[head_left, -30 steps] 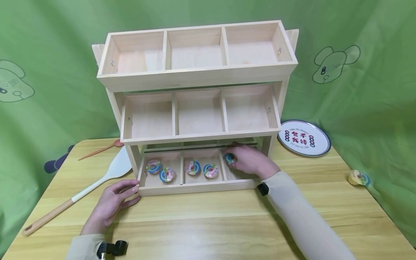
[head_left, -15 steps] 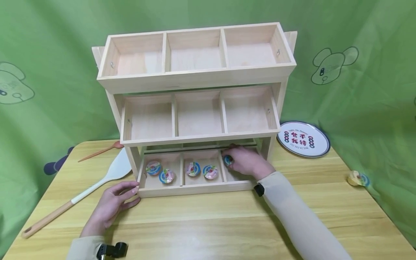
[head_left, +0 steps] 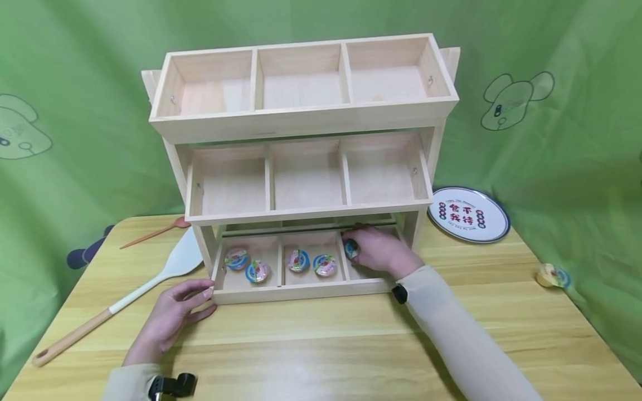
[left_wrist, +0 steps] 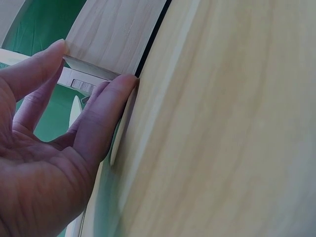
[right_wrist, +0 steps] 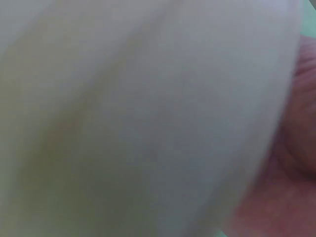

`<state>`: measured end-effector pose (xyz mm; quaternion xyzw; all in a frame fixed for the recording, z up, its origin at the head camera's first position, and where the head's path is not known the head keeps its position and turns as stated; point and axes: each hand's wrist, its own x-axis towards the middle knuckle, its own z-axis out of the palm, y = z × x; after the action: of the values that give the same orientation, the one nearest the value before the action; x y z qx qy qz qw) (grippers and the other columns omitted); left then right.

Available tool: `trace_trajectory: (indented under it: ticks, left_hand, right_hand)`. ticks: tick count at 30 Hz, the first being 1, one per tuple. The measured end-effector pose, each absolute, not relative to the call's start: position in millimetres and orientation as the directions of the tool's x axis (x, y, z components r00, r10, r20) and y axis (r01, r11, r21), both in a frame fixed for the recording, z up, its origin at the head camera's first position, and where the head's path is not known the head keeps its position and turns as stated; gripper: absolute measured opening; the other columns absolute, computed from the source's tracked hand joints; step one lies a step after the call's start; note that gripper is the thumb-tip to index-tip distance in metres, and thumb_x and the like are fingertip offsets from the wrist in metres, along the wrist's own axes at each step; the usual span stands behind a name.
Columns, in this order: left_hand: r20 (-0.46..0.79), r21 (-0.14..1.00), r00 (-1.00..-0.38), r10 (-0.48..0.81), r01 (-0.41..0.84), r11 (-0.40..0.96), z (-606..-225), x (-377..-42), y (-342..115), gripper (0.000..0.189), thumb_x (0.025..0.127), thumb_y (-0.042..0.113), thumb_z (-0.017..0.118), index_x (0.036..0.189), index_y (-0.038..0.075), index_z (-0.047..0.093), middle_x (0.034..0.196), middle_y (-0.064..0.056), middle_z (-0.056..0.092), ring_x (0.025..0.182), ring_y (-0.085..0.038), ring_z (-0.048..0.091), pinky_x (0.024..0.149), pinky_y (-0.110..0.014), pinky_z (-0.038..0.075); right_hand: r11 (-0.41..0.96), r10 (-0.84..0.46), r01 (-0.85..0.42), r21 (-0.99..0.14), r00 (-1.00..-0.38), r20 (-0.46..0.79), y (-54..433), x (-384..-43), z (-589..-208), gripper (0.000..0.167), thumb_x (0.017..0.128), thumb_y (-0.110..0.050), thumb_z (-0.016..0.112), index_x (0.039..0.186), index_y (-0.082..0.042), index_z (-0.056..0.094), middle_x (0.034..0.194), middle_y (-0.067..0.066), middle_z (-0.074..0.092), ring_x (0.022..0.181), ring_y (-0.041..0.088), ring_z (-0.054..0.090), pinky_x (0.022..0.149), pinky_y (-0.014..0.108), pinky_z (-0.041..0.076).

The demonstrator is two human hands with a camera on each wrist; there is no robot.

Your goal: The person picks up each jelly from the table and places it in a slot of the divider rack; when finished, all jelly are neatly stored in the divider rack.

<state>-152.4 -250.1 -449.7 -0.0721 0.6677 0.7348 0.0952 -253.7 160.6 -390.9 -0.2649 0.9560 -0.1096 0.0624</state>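
My right hand (head_left: 378,250) reaches into the right compartment of the lowest wooden tray (head_left: 306,291) and pinches a small jelly cup (head_left: 351,248) with a blue-patterned lid near the divider. Fingers cover part of that cup. Two jelly cups (head_left: 257,271) lie in the left compartment, and two more jelly cups (head_left: 325,265) in the middle one. At the tray's left front corner, my left hand (head_left: 173,312) grips the wood. The left wrist view shows its thumb at the upper edge and fingertips at the lower edge. A pale sleeve (right_wrist: 148,118) blocks most of the right wrist view.
Above the lowest tray, the rack holds a middle tray (head_left: 308,211) and a top tray (head_left: 306,120). A white spatula (head_left: 183,253) and a small brown spoon (head_left: 155,232) lie left. On the right are a round plate (head_left: 468,214) and a yellowish jelly cup (head_left: 550,275).
My right hand has shifted slightly left with the jelly cup, closer to the divider. The left hand keeps its place at the tray's corner.
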Motion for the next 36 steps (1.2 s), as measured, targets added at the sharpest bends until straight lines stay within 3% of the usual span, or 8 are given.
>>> trace_trajectory:
  ticks: [11,24,36]
  left_hand:
    - [-0.225,0.969,-0.973,0.053,-0.229,-0.094,-449,-151,-252,0.037,0.091,0.004,0.068,0.123,-0.012,0.057,0.128,-0.02,0.046,0.106,-0.021,0.061,0.095,-0.044,0.054]
    - [-0.222,0.97,-0.973,0.059,-0.227,-0.092,-447,-153,-253,0.04,0.09,0.005,0.07,0.124,-0.012,0.057,0.131,-0.021,0.044,0.106,-0.021,0.062,0.095,-0.044,0.054]
    - [-0.236,0.966,-0.969,0.078,-0.243,-0.092,-450,-154,-253,0.041,0.091,0.004,0.068,0.126,-0.013,0.055,0.135,-0.023,0.04,0.109,-0.022,0.06,0.096,-0.044,0.054]
  right_hand:
    - [0.795,-0.529,-0.489,-0.359,-0.849,-0.015,170,-241,-376,0.051,0.085,-0.017,0.077,0.133,-0.01,0.062,0.128,0.012,0.059,0.109,0.031,0.059,0.095,0.05,0.052]
    - [0.766,-0.536,-0.517,-0.382,-0.842,0.063,207,-225,-368,0.043,0.09,-0.016,0.071,0.128,0.001,0.061,0.129,0.02,0.058,0.119,0.04,0.053,0.104,0.057,0.044]
    - [0.784,-0.515,-0.484,-0.388,-0.857,0.028,226,-204,-367,0.038,0.092,-0.019,0.069,0.126,-0.002,0.062,0.125,0.015,0.06,0.116,0.037,0.055,0.101,0.057,0.047]
